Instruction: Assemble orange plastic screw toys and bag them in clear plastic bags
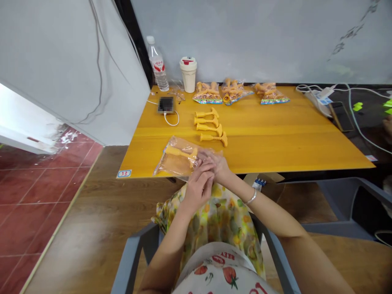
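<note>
A clear plastic bag [176, 166] lies at the table's front edge with one yellow toy hammer [177, 152] inside it. My left hand [198, 188] is closed at the bag's right end, its fingers bent over the film. Against it, my right hand [219, 168] also holds the bag's right end; its fingertips are partly covered by film and by my left hand. Beyond the bag, several loose yellow toy hammers [211, 130] lie in a column, heads to the right.
Along the back stand a water bottle [158, 67], a white cup [188, 75] and filled bags of hammers [208, 93]. A small device [165, 105] with a white cable sits at the back left. A power strip [318, 102] and a phone [340, 116] lie at the right.
</note>
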{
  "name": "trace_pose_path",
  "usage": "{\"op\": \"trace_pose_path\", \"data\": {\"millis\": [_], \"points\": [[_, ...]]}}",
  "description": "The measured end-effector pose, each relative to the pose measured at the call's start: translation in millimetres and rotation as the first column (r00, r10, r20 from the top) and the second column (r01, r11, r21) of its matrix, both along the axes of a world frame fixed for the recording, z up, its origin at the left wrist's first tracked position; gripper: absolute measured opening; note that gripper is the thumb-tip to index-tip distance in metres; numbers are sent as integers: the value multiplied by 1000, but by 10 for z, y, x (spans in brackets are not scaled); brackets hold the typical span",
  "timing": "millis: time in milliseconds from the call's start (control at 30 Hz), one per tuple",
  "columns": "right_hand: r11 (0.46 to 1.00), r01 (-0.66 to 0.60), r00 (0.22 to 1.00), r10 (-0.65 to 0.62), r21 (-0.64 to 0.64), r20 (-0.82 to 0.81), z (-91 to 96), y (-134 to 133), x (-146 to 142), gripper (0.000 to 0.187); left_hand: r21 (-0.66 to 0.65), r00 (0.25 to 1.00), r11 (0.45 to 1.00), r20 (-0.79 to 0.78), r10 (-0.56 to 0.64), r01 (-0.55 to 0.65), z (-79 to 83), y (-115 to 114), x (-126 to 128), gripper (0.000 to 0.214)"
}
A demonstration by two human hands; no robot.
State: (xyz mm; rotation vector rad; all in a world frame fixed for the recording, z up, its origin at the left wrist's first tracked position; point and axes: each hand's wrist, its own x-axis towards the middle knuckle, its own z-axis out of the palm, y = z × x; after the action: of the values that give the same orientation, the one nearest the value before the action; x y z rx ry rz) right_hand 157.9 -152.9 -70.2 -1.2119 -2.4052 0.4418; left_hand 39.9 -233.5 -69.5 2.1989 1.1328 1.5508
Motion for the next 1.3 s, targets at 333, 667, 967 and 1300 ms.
{"op": "trace_pose_path", "data": {"millis": [333,667,967,1300], "points": [[990,-33,998,26,139,51,36,104,266,31,-35,988,988,-37,148,-150,-80,11,-354,47],[982,-50,988,75,184,-133,90,181,954,29,-222,716,713,-459,526,-665,-324,196,-591,65],[982,14,985,-45,187,164,122,607,908,44,-170,883,919,-386,269,-355,-90,227,69,81],[996,-87,994,87,1,70,111,260,1313,26,-262,861,839,-331,386,-476,-141,405,34,18]]}}
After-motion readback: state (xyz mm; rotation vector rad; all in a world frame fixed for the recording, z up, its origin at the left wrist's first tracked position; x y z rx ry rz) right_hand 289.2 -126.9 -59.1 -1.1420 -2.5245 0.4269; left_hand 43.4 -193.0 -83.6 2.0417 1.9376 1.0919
